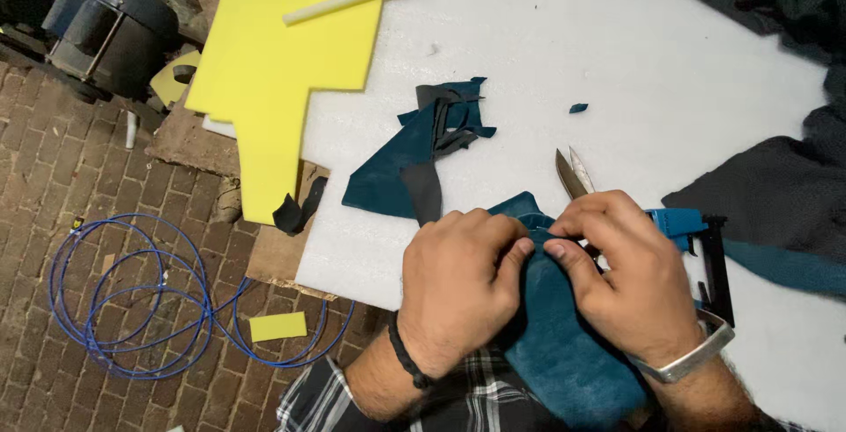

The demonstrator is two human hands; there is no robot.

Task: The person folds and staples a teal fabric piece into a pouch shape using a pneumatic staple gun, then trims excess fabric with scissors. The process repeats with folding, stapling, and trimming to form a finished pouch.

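Teal fabric (564, 344) is pinched at its upper edge between both hands in the lower centre of the frame, the piece hanging from the fingers toward the bottom edge, over a plaid-clad lap. Left hand (458, 286) is closed on the cloth from the left, thumb and forefinger pressed to the fold; right hand (630, 273) is closed on it from the right, and the handles of a pair of scissors (573, 174) appear to be tucked under its fingers, though that grip is partly hidden. The scissor blades are pointed up and slightly left, away from the hands, their long axis running nearly upright in the frame, and the tips are slightly parted. The fold lies directly between the two thumbs, about equally near to each hand. One heap of teal and black scraps (423, 154) is seen just above the left hand on the white foam sheet (670, 70), with one tiny teal chip (578, 108) apart from it. One blue staple gun (696, 238) lies at the right wrist, one yellow foam sheet (282, 62) at upper left, and one blue coiled cable (132, 300) on the brick floor.
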